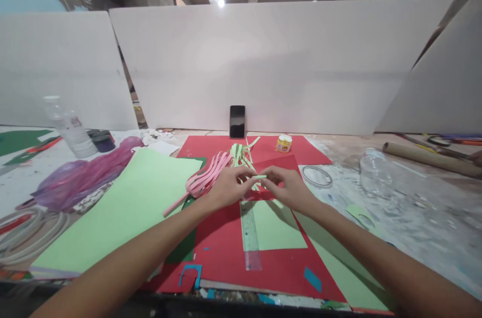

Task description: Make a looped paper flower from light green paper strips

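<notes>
Between my two hands, above red paper (222, 237), is a small light green paper strip (259, 176). My left hand (235, 185) pinches its left end, and my right hand (284, 182) pinches the right end. Behind the fingers lie several loose light green paper strips (241, 155). A pink paper-strip flower (211, 172) with a rolled pink stem rests beside my left hand. Below the hands, a clear ruler (250, 237) lies across the left side of a light green sheet (280, 232).
A stack of light green paper (150, 192) lies left, near a purple plastic bag (90, 177) and a water bottle (70, 127). A phone (237, 121) leans on the white board. A small yellow jar (283, 143), a tape ring (317, 176) and a clear bottle (372, 170) stand or lie right.
</notes>
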`<action>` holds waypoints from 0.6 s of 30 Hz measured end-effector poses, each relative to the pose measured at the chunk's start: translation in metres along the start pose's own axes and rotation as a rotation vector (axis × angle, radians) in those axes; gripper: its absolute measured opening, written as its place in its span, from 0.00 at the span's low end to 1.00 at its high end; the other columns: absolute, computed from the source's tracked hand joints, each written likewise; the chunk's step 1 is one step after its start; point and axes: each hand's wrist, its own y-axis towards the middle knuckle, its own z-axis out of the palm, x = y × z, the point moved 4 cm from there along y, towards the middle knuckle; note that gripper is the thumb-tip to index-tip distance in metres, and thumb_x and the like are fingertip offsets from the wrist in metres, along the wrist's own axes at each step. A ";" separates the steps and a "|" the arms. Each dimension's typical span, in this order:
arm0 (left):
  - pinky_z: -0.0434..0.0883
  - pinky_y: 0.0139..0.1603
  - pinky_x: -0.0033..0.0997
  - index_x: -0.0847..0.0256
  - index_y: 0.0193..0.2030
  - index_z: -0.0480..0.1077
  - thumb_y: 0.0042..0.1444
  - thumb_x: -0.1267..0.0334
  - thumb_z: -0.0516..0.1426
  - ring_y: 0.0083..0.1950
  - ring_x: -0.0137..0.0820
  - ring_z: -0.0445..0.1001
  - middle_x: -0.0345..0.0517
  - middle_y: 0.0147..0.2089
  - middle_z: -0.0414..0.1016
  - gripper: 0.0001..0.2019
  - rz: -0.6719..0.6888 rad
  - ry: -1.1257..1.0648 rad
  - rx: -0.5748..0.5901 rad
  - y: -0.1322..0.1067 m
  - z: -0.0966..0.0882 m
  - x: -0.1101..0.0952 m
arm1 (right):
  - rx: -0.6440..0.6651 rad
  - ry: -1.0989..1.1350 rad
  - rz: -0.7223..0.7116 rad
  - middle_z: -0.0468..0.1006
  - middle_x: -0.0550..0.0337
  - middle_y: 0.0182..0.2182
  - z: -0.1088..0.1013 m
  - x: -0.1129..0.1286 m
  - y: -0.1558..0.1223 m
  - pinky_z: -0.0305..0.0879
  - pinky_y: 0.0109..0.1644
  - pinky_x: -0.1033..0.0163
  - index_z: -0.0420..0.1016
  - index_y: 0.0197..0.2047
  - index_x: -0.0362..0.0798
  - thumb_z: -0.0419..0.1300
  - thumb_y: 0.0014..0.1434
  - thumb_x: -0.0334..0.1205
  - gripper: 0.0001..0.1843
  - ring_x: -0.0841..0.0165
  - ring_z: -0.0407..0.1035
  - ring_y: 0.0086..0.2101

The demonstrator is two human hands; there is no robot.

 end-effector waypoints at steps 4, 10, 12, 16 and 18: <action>0.72 0.33 0.28 0.62 0.41 0.77 0.56 0.61 0.59 0.32 0.30 0.76 0.45 0.34 0.80 0.10 -0.006 -0.024 0.013 0.014 0.003 0.011 | 0.038 0.046 0.086 0.78 0.59 0.28 -0.005 -0.010 0.012 0.64 0.33 0.62 0.73 0.39 0.47 0.56 0.60 0.45 0.11 0.67 0.71 0.28; 0.73 0.33 0.28 0.64 0.40 0.78 0.55 0.63 0.58 0.31 0.30 0.77 0.47 0.36 0.81 0.10 -0.057 -0.068 -0.036 0.006 0.006 0.014 | 0.002 0.170 0.073 0.77 0.59 0.27 0.006 -0.010 0.005 0.65 0.33 0.63 0.73 0.40 0.47 0.57 0.61 0.47 0.12 0.67 0.71 0.29; 0.73 0.31 0.27 0.63 0.42 0.77 0.56 0.63 0.58 0.29 0.29 0.76 0.47 0.35 0.81 0.10 -0.051 -0.058 -0.026 0.000 0.007 0.012 | -0.020 0.201 0.068 0.77 0.59 0.28 0.009 -0.009 -0.002 0.65 0.32 0.63 0.73 0.39 0.47 0.58 0.60 0.47 0.12 0.68 0.70 0.29; 0.72 0.33 0.27 0.62 0.41 0.77 0.56 0.62 0.58 0.30 0.30 0.77 0.45 0.33 0.81 0.10 0.068 0.028 0.006 -0.010 0.008 0.005 | -0.005 0.248 0.079 0.77 0.58 0.29 0.010 -0.008 -0.015 0.64 0.31 0.64 0.73 0.38 0.48 0.58 0.61 0.48 0.12 0.68 0.71 0.29; 0.72 0.33 0.27 0.62 0.41 0.77 0.56 0.61 0.58 0.31 0.29 0.77 0.45 0.33 0.81 0.10 0.114 0.041 -0.003 -0.012 0.008 0.003 | 0.003 0.257 0.076 0.78 0.58 0.30 0.009 -0.005 -0.019 0.65 0.33 0.63 0.73 0.39 0.48 0.57 0.62 0.47 0.11 0.67 0.71 0.31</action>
